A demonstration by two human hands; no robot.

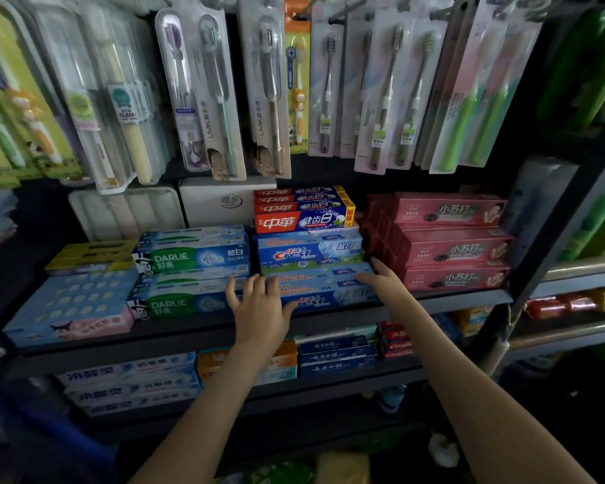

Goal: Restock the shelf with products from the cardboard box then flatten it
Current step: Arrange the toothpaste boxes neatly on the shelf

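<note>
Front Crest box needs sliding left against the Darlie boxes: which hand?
Probably the right hand: it sits at the Crest box's right end, ready to push. The left hand rests over the left end.

Dim, soft picture. Light reaches the hanging clear-plastic toothbrush packs (203,96), which show pale glare, and the blue cardboard toothpaste boxes (308,253); the lower dark shelf (329,387) sinks into shadow. Corners blur, and the black metal upright (552,246) bows.
</note>
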